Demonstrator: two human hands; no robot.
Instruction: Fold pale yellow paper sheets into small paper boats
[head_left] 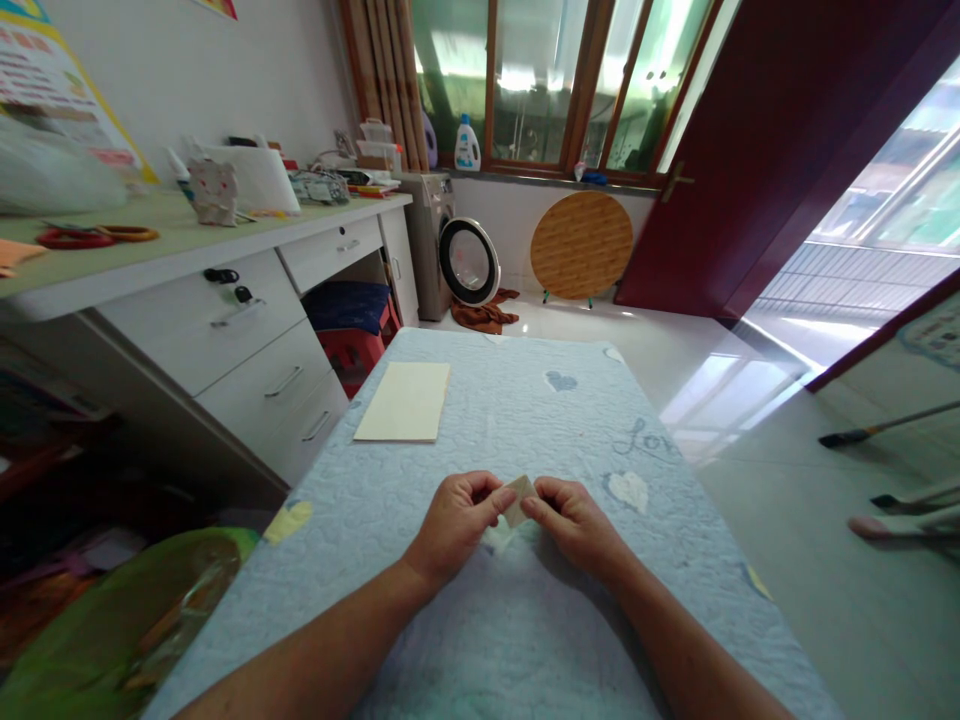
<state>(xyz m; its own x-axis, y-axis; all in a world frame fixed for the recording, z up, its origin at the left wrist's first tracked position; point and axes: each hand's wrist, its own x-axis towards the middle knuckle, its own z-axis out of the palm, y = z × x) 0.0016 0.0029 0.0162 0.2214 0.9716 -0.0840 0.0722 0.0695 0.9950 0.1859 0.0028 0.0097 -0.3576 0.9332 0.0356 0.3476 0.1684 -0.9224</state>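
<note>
Between my two hands is a small piece of folded cream paper (519, 503), held up just above the cloth-covered table. My left hand (463, 515) pinches its left side between thumb and curled fingers. On the other side, my right hand (574, 515) grips the right edge, thumb pressed on the front. The paper looks diamond-shaped, with one corner pointing up; its side corners are hidden by my fingers. Farther off to the left, a stack of cream paper sheets (405, 402) lies flat on the table.
A pale blue quilted cloth (525, 410) covers the table. Left stands a white desk (247, 320) with scissors (75, 237) on top. A green bin (90, 630) is at lower left. Behind are a washing machine (431, 240) with its door ajar and a round wooden tabletop (581, 245).
</note>
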